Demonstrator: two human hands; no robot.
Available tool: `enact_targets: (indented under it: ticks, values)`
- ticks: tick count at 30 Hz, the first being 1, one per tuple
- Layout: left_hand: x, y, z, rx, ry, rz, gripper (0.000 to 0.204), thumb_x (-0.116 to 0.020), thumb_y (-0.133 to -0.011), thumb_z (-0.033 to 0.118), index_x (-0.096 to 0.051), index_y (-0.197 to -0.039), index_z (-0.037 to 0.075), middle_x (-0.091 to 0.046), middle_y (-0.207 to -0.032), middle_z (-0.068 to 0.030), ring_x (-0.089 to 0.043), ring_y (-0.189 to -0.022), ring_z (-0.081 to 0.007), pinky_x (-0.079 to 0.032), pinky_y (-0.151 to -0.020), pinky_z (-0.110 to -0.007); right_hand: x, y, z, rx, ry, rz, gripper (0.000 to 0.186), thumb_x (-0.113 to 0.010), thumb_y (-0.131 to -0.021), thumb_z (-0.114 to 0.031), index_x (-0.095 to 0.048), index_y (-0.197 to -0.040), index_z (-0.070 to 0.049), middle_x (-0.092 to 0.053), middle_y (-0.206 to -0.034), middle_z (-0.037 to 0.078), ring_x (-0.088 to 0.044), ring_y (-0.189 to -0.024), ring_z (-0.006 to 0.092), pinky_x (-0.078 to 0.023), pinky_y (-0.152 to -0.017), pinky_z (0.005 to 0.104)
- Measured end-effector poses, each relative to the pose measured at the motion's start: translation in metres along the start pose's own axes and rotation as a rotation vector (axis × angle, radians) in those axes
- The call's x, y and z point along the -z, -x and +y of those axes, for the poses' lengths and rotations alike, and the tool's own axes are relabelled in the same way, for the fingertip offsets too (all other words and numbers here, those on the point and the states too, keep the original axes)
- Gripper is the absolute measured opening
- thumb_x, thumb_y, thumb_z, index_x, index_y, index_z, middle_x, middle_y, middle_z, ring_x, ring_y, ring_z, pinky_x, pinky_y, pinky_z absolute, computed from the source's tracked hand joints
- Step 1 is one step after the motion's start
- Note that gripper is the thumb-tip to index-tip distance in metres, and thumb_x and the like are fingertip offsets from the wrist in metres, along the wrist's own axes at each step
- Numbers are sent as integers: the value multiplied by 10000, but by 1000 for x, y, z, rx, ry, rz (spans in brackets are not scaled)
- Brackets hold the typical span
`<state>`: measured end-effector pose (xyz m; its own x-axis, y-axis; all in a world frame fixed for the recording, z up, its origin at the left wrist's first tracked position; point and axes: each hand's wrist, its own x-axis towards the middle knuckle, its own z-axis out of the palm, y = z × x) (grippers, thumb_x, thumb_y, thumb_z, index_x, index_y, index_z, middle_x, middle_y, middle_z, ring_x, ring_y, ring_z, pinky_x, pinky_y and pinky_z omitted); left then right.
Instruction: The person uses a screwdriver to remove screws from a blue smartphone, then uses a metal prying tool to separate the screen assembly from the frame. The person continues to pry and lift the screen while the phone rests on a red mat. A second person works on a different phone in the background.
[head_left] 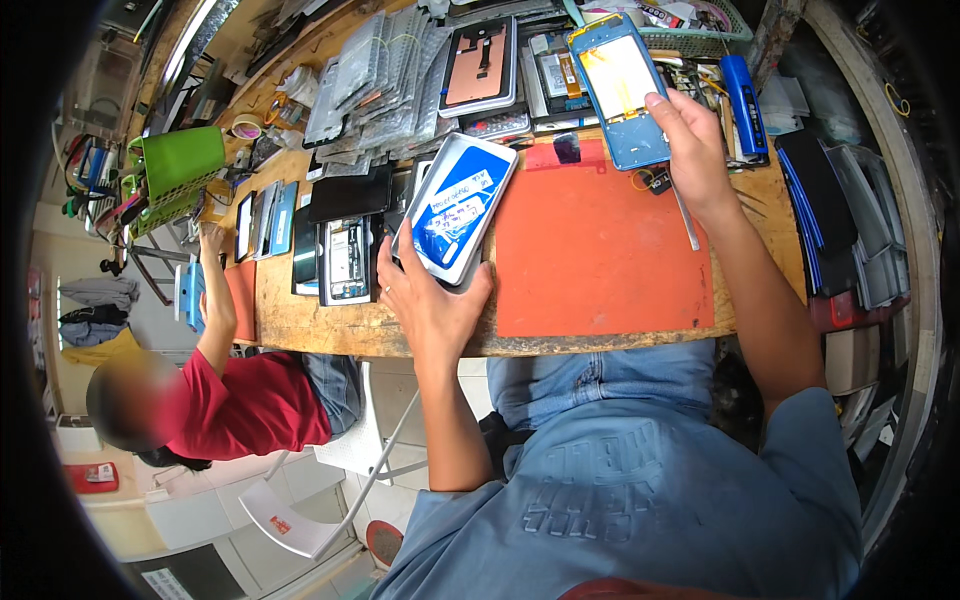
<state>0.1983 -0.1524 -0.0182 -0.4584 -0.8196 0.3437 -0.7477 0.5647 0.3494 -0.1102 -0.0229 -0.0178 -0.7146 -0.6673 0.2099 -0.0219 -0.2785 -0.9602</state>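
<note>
My left hand [432, 300] grips a shallow white tray [487, 163] with a blue inside by its lower end, thumb and fingers on opposite sides. Handwritten labels [458, 212] show in the tray, which is tilted at the left edge of an orange work mat [605, 250]. In my right hand [697, 150] is a blue phone housing [638, 140], raised over the mat's far right corner. Its middle is pale with yellow stains. A thin metal tool [689, 224] shows below that hand; I cannot tell whether the hand holds it.
Left of the tray lie an opened phone [347, 262] and a dark phone panel [352, 195]. Behind are stacked clear plastic sleeves [385, 75] and a boxed phone part [478, 62]. A blue cylinder [741, 105] stands far right. At left, a co-worker in a red shirt [255, 410] sits near a green basket [175, 170].
</note>
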Motion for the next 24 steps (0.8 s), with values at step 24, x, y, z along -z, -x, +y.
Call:
enact_targets:
  ticks: [24]
  values:
    - [15,-10,-60,55,-31,67,944,-918,-756,492,-560,-1503,41,-546,-1458,-219,-485,-1394,-406,-293,-1207,-574,-18,13,-8,96,137,7,336,-597,-1115,-242,-645,-891,4,-583,-734,-42,-477,-683,28,-417,-600,274]
